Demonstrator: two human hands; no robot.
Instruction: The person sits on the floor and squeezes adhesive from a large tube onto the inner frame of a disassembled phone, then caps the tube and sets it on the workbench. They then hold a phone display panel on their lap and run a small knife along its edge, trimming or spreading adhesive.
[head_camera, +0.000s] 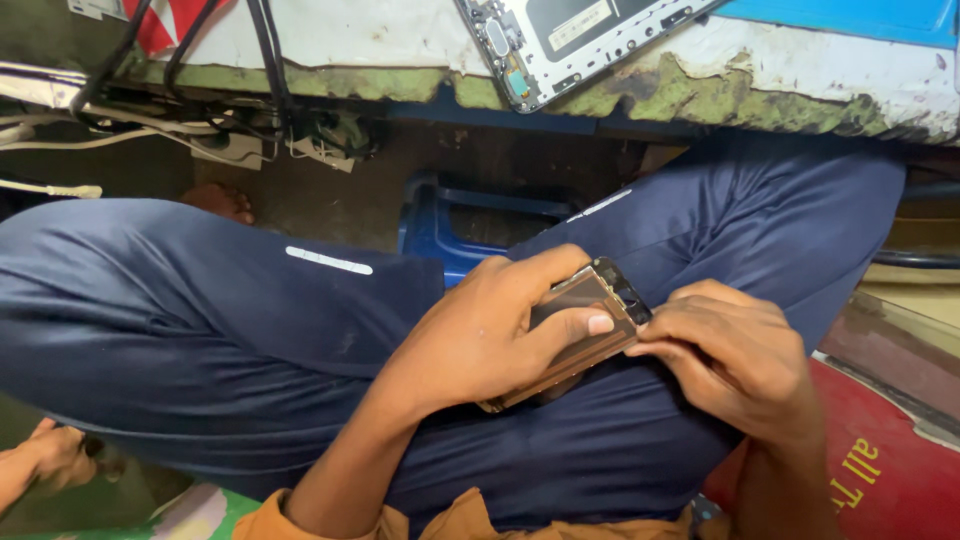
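Over my lap, my left hand (480, 335) grips a flat phone screen part (585, 310) with a copper-brown back, thumb laid across it. My right hand (735, 350) pinches at that part's top right corner with its fingertips, near the dark camera cutout. Both hands rest against my dark blue trousers (250, 300). The lower end of the part is hidden under my left palm.
A worn white worktable edge (780, 85) runs across the top, with an opened phone body (560, 40) lying on it. Black cables and a white power strip (230, 145) hang at upper left. A blue plastic stool (450, 225) stands between my knees. Another person's hand (45, 455) shows at lower left.
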